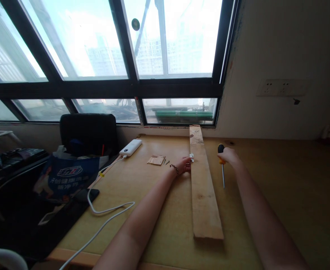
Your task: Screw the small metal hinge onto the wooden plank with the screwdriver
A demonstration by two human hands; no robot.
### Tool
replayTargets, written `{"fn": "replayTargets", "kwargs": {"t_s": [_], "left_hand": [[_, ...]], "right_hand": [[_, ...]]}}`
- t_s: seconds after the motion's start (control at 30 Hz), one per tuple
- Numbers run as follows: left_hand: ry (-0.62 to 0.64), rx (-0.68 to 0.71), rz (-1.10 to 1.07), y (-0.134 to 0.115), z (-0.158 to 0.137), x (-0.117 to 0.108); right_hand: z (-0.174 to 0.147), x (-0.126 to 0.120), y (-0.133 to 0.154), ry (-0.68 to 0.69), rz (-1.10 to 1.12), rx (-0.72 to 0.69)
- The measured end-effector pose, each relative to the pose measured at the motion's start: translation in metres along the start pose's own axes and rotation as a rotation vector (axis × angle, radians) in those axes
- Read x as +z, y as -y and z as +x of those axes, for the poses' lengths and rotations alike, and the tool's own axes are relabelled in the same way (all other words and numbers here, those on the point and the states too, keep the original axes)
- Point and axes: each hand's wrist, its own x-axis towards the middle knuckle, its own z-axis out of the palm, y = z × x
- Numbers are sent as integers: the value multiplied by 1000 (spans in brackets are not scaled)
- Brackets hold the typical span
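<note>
A long wooden board (205,198) lies on the table, its far end near the window wall. At its left edge is a small silvery metal hinge (191,157). My left hand (184,165) is closed at that edge, fingertips pinching the hinge against the board; part of its grip is hidden. To the right of the board, my right hand (230,155) is wrapped round the black and yellow handle of a screwdriver (223,176). The screwdriver points down, apart from the board. Left of my left hand lie a few small screws (167,162) beside a thin wooden piece (155,160).
A white power bank (130,147) sits at the table's left edge, its white cable (108,211) trailing toward me. Beyond that edge stand a black chair (88,129) and a blue bag (69,176). A window and a wall socket (284,88) are behind the table (165,206).
</note>
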Motion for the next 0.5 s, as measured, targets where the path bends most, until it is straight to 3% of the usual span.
{"fn": "replayTargets", "kwargs": {"t_s": [0.17,0.5], "left_hand": [[17,33,21,1,1,0],[-5,66,22,0,-2,3]], "right_hand": [[5,28,-3,77,-29,27],[1,45,-6,149,-23,44]]}}
